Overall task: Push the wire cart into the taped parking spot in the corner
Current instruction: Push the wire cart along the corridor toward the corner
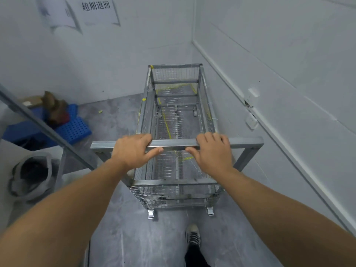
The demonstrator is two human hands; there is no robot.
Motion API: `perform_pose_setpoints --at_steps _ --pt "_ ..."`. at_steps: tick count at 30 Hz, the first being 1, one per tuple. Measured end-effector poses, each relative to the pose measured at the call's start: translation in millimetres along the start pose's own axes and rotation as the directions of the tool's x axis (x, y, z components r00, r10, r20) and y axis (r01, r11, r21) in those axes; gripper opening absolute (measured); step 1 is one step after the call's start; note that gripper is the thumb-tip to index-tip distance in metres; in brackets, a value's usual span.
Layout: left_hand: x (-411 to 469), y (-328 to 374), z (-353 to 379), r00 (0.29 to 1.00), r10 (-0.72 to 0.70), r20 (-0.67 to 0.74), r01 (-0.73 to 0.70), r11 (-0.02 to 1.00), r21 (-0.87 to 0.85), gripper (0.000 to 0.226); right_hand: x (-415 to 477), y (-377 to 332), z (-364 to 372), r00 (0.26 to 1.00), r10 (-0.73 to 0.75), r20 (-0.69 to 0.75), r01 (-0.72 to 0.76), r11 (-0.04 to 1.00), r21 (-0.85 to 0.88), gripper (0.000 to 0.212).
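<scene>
— Gripping the handle of the cart, left hand and right hand, fingers curled over, thumbs under.

— And placed where?

— Nosed into the corner, over yellow tape; seemingly along the right wall.

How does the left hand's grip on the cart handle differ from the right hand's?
The left hand sits nearer the handle bar's left end; the right hand sits near its middle, leaving more bare bar to its right. The left thumb points right, the right thumb points left. Both wrap fingers over the wire cart's bar.
</scene>
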State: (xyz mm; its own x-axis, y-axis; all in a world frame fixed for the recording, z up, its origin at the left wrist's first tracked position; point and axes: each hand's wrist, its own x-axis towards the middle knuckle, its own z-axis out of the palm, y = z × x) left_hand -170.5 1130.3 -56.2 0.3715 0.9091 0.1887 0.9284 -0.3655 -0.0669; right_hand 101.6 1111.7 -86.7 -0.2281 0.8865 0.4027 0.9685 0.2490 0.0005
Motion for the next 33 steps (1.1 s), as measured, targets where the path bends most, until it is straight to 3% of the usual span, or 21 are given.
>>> perform_pose_setpoints --at_steps 9,25,33 --pt "121 -40 27 1.0 -0.007 -0.012 0.007 1.0 -0.017 0.063 114 39 51 1.0 0.002 -0.024 -0.001 1.0 0.027 0.054" --pt "320 -116 66 1.0 0.018 0.023 -0.018 1.0 -0.006 0.054 310 94 135 0.996 0.018 0.085 -0.013 0.998 -0.059 0.055" --pt "407 -162 90 0.997 0.051 -0.055 -0.051 0.999 0.001 0.053 400 111 178 1.0 0.02 0.01 -0.02 0.999 -0.048 0.057"
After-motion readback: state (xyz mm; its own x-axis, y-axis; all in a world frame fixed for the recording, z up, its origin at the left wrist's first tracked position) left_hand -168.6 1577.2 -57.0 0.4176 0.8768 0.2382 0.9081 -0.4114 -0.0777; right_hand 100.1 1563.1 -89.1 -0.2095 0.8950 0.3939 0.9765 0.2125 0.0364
